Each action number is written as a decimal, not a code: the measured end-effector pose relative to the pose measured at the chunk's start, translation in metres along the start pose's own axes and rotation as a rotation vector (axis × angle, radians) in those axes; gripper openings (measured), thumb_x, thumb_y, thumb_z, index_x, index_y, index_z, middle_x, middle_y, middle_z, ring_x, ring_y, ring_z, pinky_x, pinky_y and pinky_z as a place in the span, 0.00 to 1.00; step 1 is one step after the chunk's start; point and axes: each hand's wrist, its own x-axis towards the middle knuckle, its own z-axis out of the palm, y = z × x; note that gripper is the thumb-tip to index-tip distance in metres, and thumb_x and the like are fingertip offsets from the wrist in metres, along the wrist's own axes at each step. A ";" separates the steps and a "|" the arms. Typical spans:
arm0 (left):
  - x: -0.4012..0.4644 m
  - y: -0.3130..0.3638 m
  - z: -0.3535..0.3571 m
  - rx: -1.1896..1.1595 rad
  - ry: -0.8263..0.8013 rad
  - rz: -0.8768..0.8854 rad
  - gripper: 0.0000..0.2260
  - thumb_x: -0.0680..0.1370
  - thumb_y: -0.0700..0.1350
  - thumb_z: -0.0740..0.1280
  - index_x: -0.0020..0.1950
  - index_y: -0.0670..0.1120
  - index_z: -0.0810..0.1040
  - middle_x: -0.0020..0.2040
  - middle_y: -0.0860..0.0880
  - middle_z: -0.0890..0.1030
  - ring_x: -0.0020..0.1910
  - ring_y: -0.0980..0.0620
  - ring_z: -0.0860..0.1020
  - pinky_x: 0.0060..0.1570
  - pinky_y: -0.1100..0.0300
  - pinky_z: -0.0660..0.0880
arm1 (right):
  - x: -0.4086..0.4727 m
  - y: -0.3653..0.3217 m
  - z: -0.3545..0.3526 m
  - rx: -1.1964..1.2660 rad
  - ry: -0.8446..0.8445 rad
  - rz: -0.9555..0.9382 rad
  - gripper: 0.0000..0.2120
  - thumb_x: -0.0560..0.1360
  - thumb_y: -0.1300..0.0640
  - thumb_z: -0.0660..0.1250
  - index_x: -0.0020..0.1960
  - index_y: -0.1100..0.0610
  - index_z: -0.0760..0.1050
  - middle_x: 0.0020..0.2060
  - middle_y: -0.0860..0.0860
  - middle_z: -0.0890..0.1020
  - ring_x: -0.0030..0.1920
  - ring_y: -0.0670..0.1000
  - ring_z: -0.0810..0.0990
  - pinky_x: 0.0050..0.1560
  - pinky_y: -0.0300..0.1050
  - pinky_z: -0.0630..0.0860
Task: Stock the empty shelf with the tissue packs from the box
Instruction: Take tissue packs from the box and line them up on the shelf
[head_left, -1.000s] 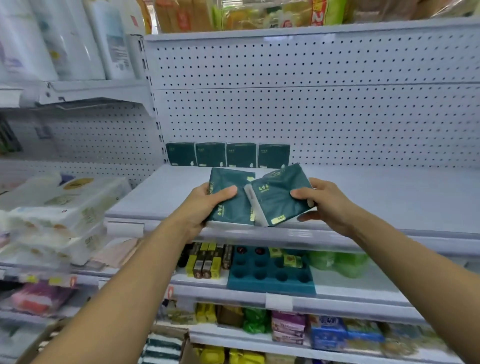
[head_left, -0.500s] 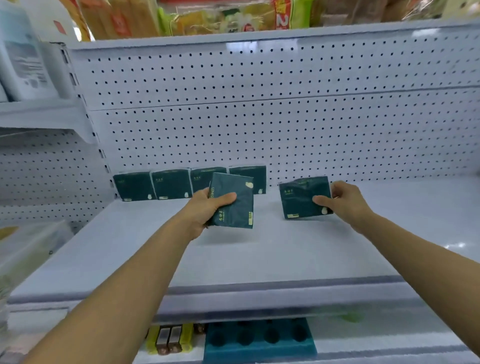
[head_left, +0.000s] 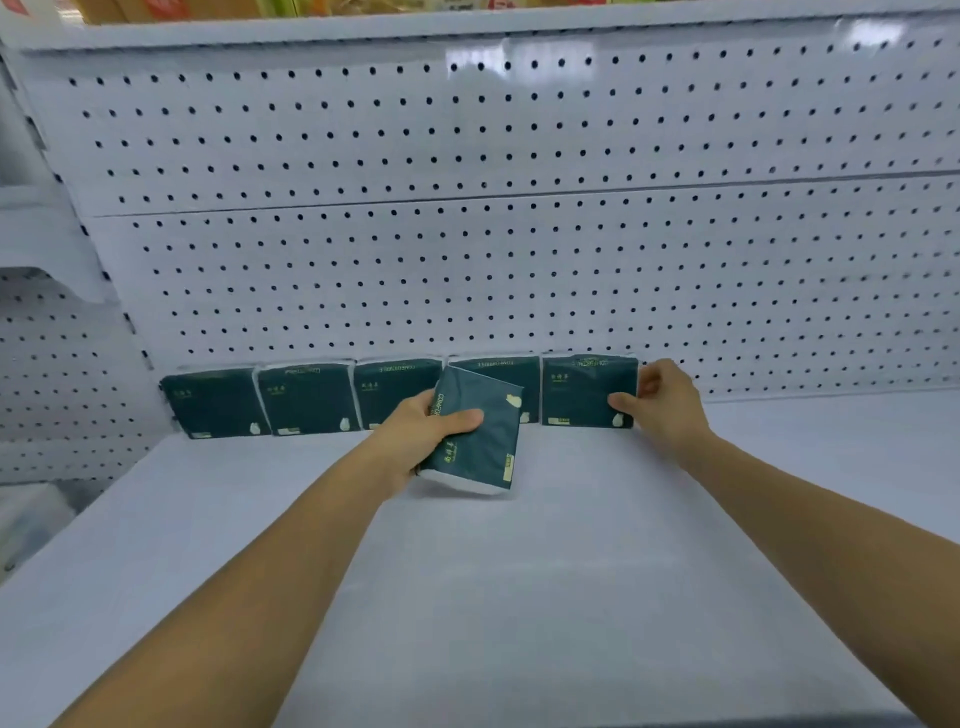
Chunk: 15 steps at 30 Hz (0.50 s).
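Change since the earlier frames: your right hand (head_left: 667, 402) has carried its tissue pack (head_left: 588, 391) from mid-shelf to the back wall, where it now stands as the fifth in the row; your left hand (head_left: 422, 440) has come forward only slightly with its own pack
Right hand: thumb on the pack's front face, fingers wrapped round its right edge; closed on the fifth pack, which touches the pegboard back panel (head_left: 467, 270) and sits just beside the fourth pack (head_left: 501, 371)
Left hand: closed round a tilted sixth pack (head_left: 480, 434), held above the shelf (head_left: 519, 571) in front of the fourth pack and partly hiding it
Row: five dark green packs upright along the shelf's back edge, starting near its left end; the right half of that edge is bare
Box: not in view
Step in hand: seating the fifth pack; press it flush to the panel and snug against its neighbour before you let go, so it cannot tip forward
Next, likely: turn the left pack upright, label facing out, and set it just right of the fifth
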 end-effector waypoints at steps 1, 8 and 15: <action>0.002 -0.001 0.001 -0.001 0.000 -0.005 0.16 0.73 0.45 0.76 0.59 0.49 0.78 0.52 0.49 0.86 0.51 0.47 0.84 0.57 0.50 0.79 | 0.003 0.000 0.002 -0.002 -0.002 -0.006 0.16 0.71 0.57 0.75 0.52 0.57 0.70 0.45 0.52 0.78 0.41 0.50 0.78 0.41 0.45 0.76; 0.007 -0.001 0.006 -0.030 0.012 -0.017 0.15 0.73 0.44 0.75 0.58 0.50 0.78 0.50 0.49 0.86 0.49 0.48 0.85 0.52 0.53 0.80 | 0.014 0.005 0.007 0.018 -0.019 -0.046 0.12 0.73 0.58 0.73 0.50 0.58 0.71 0.42 0.51 0.79 0.37 0.46 0.77 0.34 0.38 0.71; -0.004 0.007 0.011 -0.017 -0.026 -0.012 0.18 0.73 0.44 0.75 0.61 0.48 0.77 0.52 0.49 0.86 0.51 0.48 0.84 0.53 0.52 0.80 | 0.012 0.002 -0.001 -0.002 -0.009 0.008 0.25 0.73 0.50 0.73 0.63 0.58 0.67 0.55 0.53 0.75 0.50 0.51 0.76 0.49 0.47 0.75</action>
